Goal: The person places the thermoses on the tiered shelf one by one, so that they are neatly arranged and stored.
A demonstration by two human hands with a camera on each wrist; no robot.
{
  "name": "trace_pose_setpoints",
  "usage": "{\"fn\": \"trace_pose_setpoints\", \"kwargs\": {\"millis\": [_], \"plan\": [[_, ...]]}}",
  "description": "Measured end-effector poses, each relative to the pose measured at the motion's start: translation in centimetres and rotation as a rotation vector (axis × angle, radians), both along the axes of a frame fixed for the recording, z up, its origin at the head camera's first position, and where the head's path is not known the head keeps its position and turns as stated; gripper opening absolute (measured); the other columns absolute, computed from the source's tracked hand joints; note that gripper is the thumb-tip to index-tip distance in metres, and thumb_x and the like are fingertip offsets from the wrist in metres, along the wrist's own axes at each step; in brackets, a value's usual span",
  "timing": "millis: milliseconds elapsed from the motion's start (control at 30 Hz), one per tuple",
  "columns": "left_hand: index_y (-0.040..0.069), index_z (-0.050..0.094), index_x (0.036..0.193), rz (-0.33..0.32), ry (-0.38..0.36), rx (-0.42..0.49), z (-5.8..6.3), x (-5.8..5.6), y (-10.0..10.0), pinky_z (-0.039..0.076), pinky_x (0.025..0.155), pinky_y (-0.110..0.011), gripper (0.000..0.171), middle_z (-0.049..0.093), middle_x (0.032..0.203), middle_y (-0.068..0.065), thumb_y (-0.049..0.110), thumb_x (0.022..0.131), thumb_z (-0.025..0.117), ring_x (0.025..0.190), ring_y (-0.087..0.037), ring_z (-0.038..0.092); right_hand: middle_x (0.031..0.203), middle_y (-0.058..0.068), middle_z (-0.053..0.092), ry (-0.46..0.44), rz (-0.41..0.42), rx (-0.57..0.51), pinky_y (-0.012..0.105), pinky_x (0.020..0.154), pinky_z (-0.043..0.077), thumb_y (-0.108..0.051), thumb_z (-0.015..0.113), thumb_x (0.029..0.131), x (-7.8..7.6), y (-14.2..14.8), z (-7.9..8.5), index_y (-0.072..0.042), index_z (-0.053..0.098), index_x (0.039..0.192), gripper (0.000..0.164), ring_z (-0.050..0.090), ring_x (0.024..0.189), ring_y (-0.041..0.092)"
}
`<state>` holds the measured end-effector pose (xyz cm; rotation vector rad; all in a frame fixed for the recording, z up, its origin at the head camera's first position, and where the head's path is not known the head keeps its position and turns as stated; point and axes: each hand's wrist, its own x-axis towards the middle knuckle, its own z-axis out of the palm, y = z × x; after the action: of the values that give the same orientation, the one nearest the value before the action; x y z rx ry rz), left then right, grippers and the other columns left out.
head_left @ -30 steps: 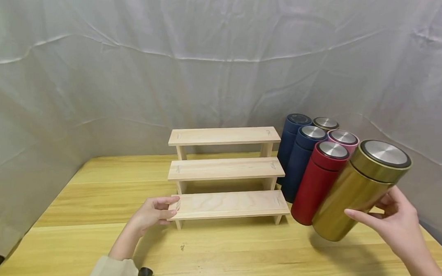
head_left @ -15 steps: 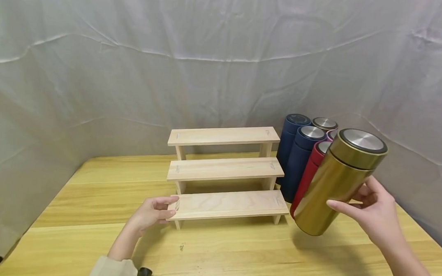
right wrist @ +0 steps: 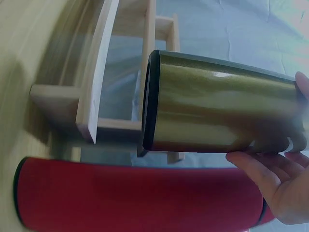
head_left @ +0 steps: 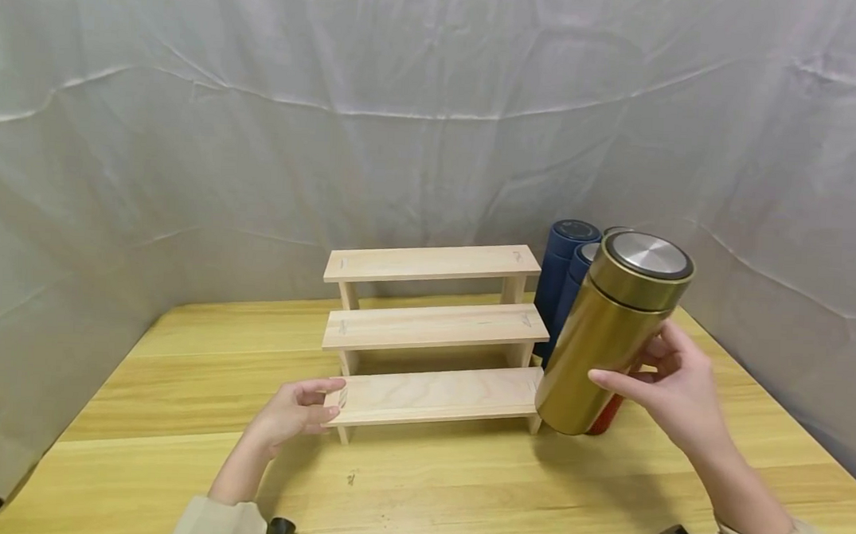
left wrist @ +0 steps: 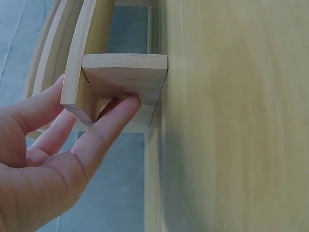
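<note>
My right hand (head_left: 684, 398) grips a gold thermos flask (head_left: 600, 346) with a silver lid top, thumb on the near side. The flask is tilted, its lid leaning right, and is held off the table. Its base overlaps the right end of the lowest shelf in the head view; in the right wrist view the flask (right wrist: 217, 106) shows apart from the shelf. My left hand (head_left: 288, 416) pinches the left end of the bottom shelf of a three-tier wooden stand (head_left: 436, 399). In the left wrist view a finger (left wrist: 113, 118) reaches under that shelf against the leg.
Behind the gold flask stand a red flask (right wrist: 135, 198) and navy flasks (head_left: 571, 249), mostly hidden in the head view. Another flask's dark rim peeks out behind them. A grey curtain (head_left: 433, 140) hangs at the back of the wooden table (head_left: 404, 489).
The right hand has carried the gold flask leftward from beside the flask group to the stand's right end, covering the red flask more. The left hand keeps its hold on the bottom shelf.
</note>
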<state>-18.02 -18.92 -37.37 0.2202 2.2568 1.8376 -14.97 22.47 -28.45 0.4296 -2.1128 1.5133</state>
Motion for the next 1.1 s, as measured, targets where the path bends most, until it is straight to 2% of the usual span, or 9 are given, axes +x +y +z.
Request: {"fn": "trace_pose_setpoints", "kwargs": {"millis": [133, 567, 700, 933, 1100], "plan": [[-0.011, 0.041, 0.125, 0.001, -0.012, 0.011, 0.0, 0.0, 0.1, 0.05, 0.078, -0.043, 0.045, 0.046, 0.115, -0.03, -0.001, 0.084, 0.057, 0.09, -0.024, 0.055, 0.085, -0.009, 0.063, -0.008, -0.053, 0.062, 0.017, 0.059, 0.051, 0.01, 0.076, 0.061, -0.4, -1.1, 0.2, -0.007, 0.053, 0.109, 0.055, 0.06, 0.07, 0.008], [-0.012, 0.04, 0.125, 0.0, -0.022, 0.029, 0.0, -0.1, 0.3, 0.049, 0.079, -0.044, 0.045, 0.043, 0.117, -0.032, -0.003, 0.084, 0.056, 0.092, -0.025, 0.054, 0.092, -0.01, 0.064, 0.003, 0.005, -0.023, 0.019, 0.067, 0.051, 0.003, 0.076, 0.065, -2.9, -4.1, 0.6, -0.008, 0.053, 0.11, 0.052, 0.061, 0.079, 0.009], [-0.013, 0.039, 0.125, -0.011, -0.019, 0.044, -0.1, -0.2, 0.3, 0.049, 0.079, -0.044, 0.045, 0.044, 0.115, -0.03, -0.004, 0.084, 0.055, 0.09, -0.024, 0.054, 0.096, -0.005, 0.064, 0.021, 0.017, -0.039, 0.02, 0.071, 0.051, 0.002, 0.076, 0.066, -3.6, -4.9, 0.8, -0.003, 0.052, 0.112, 0.053, 0.061, 0.084, 0.009], [-0.014, 0.037, 0.126, -0.022, -0.022, 0.059, -0.2, -0.3, 0.1, 0.049, 0.079, -0.044, 0.046, 0.044, 0.112, -0.028, -0.004, 0.084, 0.054, 0.085, -0.021, 0.053, 0.101, 0.014, 0.063, 0.046, 0.012, -0.064, 0.023, 0.074, 0.051, 0.0, 0.078, 0.064, -5.1, -6.7, 1.9, 0.0, 0.052, 0.113, 0.055, 0.061, 0.086, 0.01], [-0.014, 0.036, 0.126, -0.029, -0.033, 0.074, -0.2, -0.3, 0.0, 0.049, 0.079, -0.044, 0.047, 0.047, 0.105, -0.022, -0.004, 0.084, 0.055, 0.083, -0.019, 0.054, 0.103, 0.014, 0.062, 0.074, 0.048, -0.067, 0.024, 0.074, 0.051, -0.002, 0.079, 0.064, -6.3, -8.5, 2.7, 0.0, 0.052, 0.114, 0.057, 0.06, 0.086, 0.013]]}}
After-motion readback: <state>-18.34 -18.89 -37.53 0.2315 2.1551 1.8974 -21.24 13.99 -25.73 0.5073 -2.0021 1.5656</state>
